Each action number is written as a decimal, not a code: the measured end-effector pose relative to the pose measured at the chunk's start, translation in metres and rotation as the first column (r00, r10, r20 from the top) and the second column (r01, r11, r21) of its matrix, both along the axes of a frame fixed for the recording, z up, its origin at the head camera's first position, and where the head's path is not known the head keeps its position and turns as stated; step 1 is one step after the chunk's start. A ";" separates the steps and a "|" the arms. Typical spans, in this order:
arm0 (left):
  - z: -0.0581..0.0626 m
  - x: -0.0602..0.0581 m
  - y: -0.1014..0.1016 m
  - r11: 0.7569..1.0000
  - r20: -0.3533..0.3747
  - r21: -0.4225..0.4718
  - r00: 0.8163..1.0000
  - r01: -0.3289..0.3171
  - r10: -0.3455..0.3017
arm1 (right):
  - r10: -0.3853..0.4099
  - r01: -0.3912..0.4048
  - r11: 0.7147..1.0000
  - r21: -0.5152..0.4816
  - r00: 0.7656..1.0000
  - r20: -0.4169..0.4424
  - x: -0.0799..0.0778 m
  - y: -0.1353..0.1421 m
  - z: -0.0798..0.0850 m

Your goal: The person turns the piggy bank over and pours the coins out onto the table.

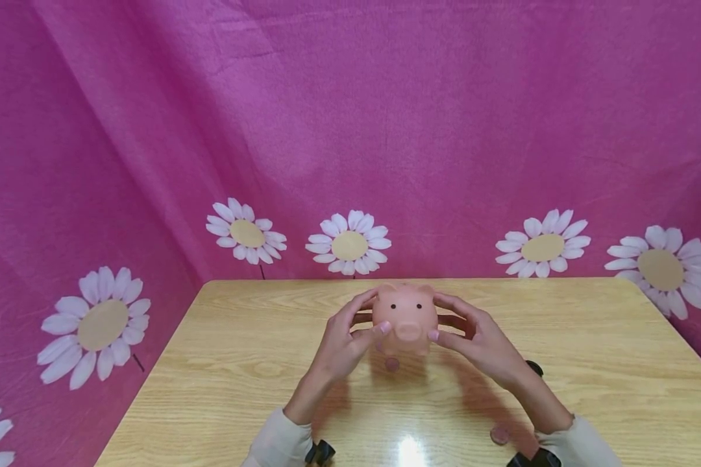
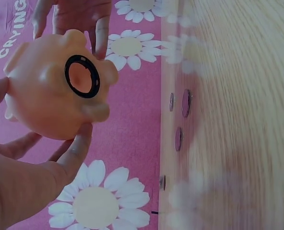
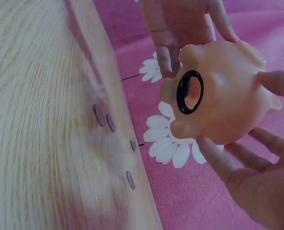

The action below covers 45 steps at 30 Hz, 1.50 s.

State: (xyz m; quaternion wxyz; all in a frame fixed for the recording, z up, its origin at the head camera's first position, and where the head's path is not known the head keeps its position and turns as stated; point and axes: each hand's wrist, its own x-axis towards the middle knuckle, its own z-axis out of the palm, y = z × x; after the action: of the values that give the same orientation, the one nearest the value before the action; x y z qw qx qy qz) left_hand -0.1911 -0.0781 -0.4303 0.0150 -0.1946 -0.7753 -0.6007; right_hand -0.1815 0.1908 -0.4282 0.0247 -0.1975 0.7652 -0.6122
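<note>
Both hands hold a pink piggy bank [image 1: 405, 318] above the wooden table, its snout facing me. My left hand [image 1: 340, 344] grips its left side, thumb near the snout and fingers curving behind. On the opposite side, my right hand [image 1: 485, 340] grips it the same way. The wrist views show the underside, where a black ring [image 2: 67, 75] surrounds a round opening between the stubby feet. Beneath the bank a coin [image 1: 392, 364] lies on the table, and the left wrist view shows several coins, including a larger one [image 2: 186, 103].
Another coin [image 1: 500, 434] lies nearer me, left of the right forearm. A small black object [image 1: 534, 368] is partly hidden behind that forearm. The wooden table [image 1: 239, 389] ends at a pink cloth [image 1: 420, 130] printed with white daisies, which hangs behind and at the sides.
</note>
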 end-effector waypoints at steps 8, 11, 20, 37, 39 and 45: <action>-0.005 -0.002 0.004 0.993 0.087 -0.097 0.993 -0.070 0.078 | -0.017 0.020 1.000 -0.020 0.992 0.123 0.001 -0.007 -0.001; -0.007 -0.002 0.005 0.982 0.105 -0.166 0.989 -0.090 0.108 | -0.027 0.031 0.999 -0.019 0.983 0.184 0.001 -0.009 -0.001; -0.005 -0.002 0.006 0.985 0.131 -0.156 0.987 -0.074 0.095 | 0.000 0.009 0.999 -0.043 0.982 0.189 0.002 -0.007 0.000; -0.002 -0.002 0.003 0.999 0.038 0.031 0.999 -0.016 0.015 | -0.023 0.026 0.999 -0.023 0.996 0.088 0.005 -0.004 0.003; -0.006 -0.003 0.004 1.000 0.050 0.004 0.998 -0.025 0.025 | -0.020 0.023 0.999 -0.023 0.993 0.117 0.003 -0.005 -0.001; -0.003 -0.001 0.004 0.980 -0.233 0.190 0.972 0.058 -0.012 | -0.026 -0.003 0.986 -0.167 0.985 -0.168 0.005 -0.010 -0.002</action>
State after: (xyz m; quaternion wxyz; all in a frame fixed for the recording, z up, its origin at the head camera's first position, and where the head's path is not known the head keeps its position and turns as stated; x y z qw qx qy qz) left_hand -0.1926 -0.0740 -0.4336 0.1136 -0.2743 -0.7020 -0.6473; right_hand -0.1765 0.1809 -0.4307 -0.0610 -0.2459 0.7118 -0.6551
